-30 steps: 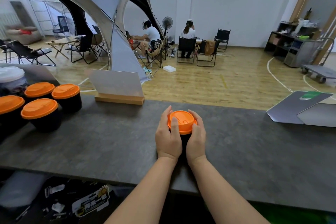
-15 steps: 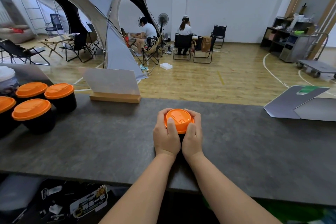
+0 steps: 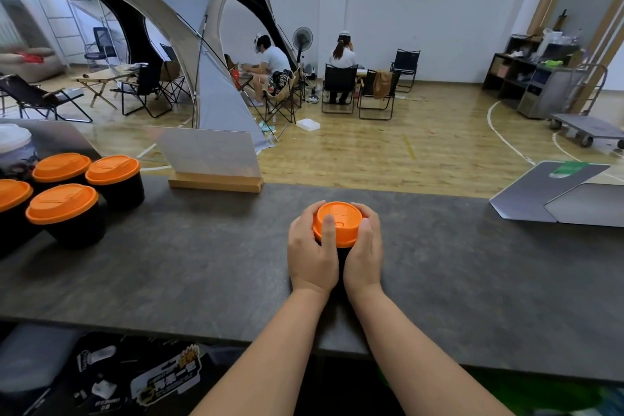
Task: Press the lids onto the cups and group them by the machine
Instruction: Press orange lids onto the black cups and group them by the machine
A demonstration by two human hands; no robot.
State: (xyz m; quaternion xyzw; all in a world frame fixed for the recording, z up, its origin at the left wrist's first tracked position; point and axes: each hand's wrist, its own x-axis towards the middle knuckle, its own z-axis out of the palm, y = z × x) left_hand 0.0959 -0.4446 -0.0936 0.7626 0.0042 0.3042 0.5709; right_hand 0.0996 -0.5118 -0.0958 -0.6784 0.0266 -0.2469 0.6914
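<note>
A black cup with an orange lid (image 3: pixel 341 218) stands mid-counter on the dark grey counter (image 3: pixel 202 257). My left hand (image 3: pixel 312 252) wraps its left side, thumb lying on the lid. My right hand (image 3: pixel 364 248) cups its right side, fingers curled round the rim. The cup's body is mostly hidden between my hands. Several lidded black cups (image 3: pixel 67 209) stand grouped at the far left, beside a partly seen machine or container (image 3: pixel 15 149) at the frame edge.
A card sign in a wooden base (image 3: pixel 216 179) stands at the counter's back edge. Folded grey boards (image 3: pixel 553 192) lie at the back right. Beyond the counter are a tent, chairs and seated people.
Both hands stay on the cup. My left thumb has shifted on the lid and my fingers have closed further round the rim; the head view has drifted slightly.
</note>
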